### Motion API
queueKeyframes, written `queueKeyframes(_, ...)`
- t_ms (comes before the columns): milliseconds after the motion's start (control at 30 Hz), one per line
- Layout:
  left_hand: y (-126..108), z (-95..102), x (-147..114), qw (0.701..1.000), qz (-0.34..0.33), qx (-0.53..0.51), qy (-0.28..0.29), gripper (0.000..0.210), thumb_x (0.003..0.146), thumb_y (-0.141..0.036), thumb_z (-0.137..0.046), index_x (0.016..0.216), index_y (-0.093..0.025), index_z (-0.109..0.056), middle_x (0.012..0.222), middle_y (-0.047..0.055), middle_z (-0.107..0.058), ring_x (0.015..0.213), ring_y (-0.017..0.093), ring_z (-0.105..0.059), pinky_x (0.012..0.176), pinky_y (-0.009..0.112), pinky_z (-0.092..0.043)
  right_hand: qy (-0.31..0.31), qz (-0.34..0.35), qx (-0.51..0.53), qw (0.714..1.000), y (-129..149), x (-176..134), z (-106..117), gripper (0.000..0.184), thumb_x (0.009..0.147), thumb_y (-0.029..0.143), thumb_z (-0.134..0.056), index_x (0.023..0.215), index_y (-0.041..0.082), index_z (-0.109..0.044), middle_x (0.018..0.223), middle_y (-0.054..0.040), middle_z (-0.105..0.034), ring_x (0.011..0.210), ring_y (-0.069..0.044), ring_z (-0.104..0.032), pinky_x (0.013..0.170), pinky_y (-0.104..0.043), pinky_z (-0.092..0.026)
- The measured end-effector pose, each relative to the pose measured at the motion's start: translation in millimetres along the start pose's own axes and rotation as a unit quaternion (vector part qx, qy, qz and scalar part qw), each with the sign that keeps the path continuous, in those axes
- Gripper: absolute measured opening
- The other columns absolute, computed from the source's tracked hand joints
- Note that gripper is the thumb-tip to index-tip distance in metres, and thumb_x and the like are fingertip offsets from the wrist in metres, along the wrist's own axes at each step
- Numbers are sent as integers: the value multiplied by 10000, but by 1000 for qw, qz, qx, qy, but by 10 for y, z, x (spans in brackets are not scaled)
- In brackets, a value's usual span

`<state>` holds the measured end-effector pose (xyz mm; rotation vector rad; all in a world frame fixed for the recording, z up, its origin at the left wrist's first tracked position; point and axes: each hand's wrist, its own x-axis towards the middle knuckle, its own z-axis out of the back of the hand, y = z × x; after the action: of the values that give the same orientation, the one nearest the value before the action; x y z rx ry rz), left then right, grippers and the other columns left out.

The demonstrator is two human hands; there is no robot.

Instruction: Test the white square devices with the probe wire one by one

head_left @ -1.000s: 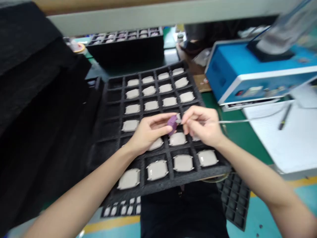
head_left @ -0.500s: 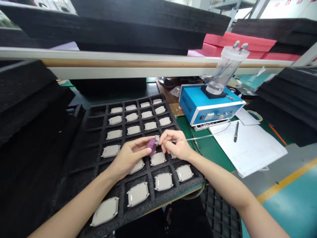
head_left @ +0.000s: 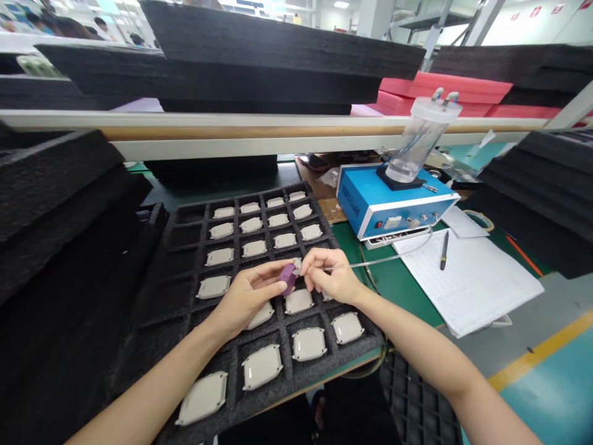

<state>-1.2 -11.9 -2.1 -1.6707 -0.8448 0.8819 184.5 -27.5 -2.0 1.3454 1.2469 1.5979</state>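
Note:
My left hand (head_left: 254,295) pinches a small rounded purple piece (head_left: 288,279) between thumb and fingers. A small light-coloured part shows at the piece's right edge; its kind is too small to tell. In my right hand (head_left: 331,275) is the end of a thin clear tube (head_left: 393,261), its tip held close to the purple piece. Whether the tip touches it I cannot tell. Both hands are above a black foam tray (head_left: 287,364), whose compartments hold several pale watch-shaped cases (head_left: 309,343). Some cases are partly hidden by my hands.
The tube runs to a blue dispensing machine (head_left: 393,201) carrying a clear cylinder (head_left: 419,142). Right of the tray lie paper sheets (head_left: 467,284) with a pen (head_left: 444,250). Stacked black foam trays (head_left: 60,247) rise at the left. A white shelf edge (head_left: 278,147) crosses behind.
The head view has tilted up slightly, so the scene sits a little lower. Both hands keep their grips, with the tube tip still beside the purple piece.

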Motion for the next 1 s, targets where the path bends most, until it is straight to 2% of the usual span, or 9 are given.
queueKeyframes(667, 11, 15, -3, 1000, -5, 30, -9, 442, 659, -261, -763, 1084, -178, -673, 1137, 93, -670, 1100, 272, -586, 935, 368, -479, 4, -10, -9, 1000, 30, -2, -5, 96, 649, 128, -466, 670, 151, -556, 470, 40, -553, 370, -56, -414, 406, -172, -336)
queueKeyframes(1000, 7, 15, -4, 1000, -6, 22, -3, 408, 666, -253, -766, 1062, -203, -683, 1096, 76, -688, 1071, 241, -601, 935, 329, -470, 5, -8, -7, 1000, 21, 0, -10, 100, 651, 123, -466, 677, 146, -560, 480, 36, -560, 372, -55, -418, 411, -173, -340)
